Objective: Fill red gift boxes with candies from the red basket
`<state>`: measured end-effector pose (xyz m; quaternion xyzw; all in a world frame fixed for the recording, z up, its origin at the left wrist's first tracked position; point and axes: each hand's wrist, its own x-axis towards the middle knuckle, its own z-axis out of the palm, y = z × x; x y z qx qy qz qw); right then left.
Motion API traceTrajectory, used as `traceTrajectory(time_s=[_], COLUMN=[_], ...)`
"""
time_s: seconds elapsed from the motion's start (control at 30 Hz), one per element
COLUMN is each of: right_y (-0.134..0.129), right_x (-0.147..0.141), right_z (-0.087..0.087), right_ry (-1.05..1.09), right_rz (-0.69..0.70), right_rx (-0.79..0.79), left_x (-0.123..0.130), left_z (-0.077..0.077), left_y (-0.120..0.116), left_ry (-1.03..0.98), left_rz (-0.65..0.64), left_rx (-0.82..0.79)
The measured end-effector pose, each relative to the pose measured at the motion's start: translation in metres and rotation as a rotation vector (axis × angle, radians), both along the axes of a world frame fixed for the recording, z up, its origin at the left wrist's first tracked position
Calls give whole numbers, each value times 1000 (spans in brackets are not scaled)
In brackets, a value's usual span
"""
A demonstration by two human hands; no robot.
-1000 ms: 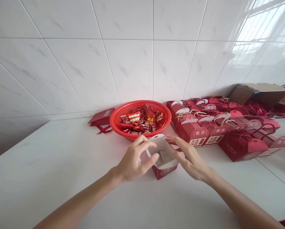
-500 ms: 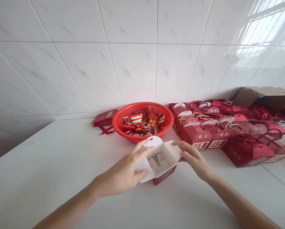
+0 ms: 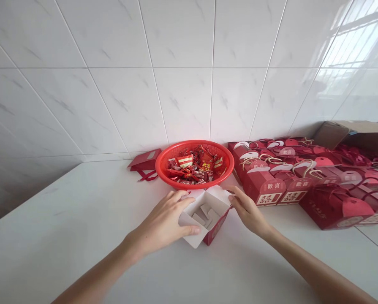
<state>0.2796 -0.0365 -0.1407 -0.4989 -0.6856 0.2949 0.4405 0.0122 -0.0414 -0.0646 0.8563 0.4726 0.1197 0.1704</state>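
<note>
A small dark-red gift box (image 3: 214, 230) stands on the white table with its top open. Its white flaps are spread outward, and interlocked cardboard tabs show on the bottom inside. My left hand (image 3: 168, 221) grips the box on its left side, with the thumb on the left flap and the fingers over the back flap. On the opposite side, my right hand (image 3: 247, 211) pinches the right flap with its fingertips; part of that grip is hidden. Just behind the box sits a red plastic basket (image 3: 163, 175) with wrapped candies (image 3: 204, 162) in it.
Several red gift boxes (image 3: 271, 190) with cord and ribbon handles stand in rows at the right. A brown cardboard box (image 3: 363, 131) lies behind them. Left of the basket is a red box with a ribbon (image 3: 144, 159). A tiled wall (image 3: 189, 101) closes off the back.
The gift box has turned a little between my hands, and its left flap tips lower. My right hand has moved slightly along with it. The whole view has shifted a bit.
</note>
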Motion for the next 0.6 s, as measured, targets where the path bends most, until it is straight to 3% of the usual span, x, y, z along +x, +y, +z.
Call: traceTrajectory(time_s=[0.2,0.33,0.47,0.6], right_y=[-3,-15,-27,-55], right_x=[-1,-7,-20,-38], right_z=[39,58,81,117], right_ry=[-79,-129,-71,274], right_rz=[-100,65,270,464], right_rx=[279,393,312,70], left_x=[5,10,14,15], left_z=[6,9,12,16], left_y=[-5,-2,5,20], left_ry=[-42,-128,-286,-470], left_rz=[-31,-79,-113,-53], left_rx=[67,129,117,1])
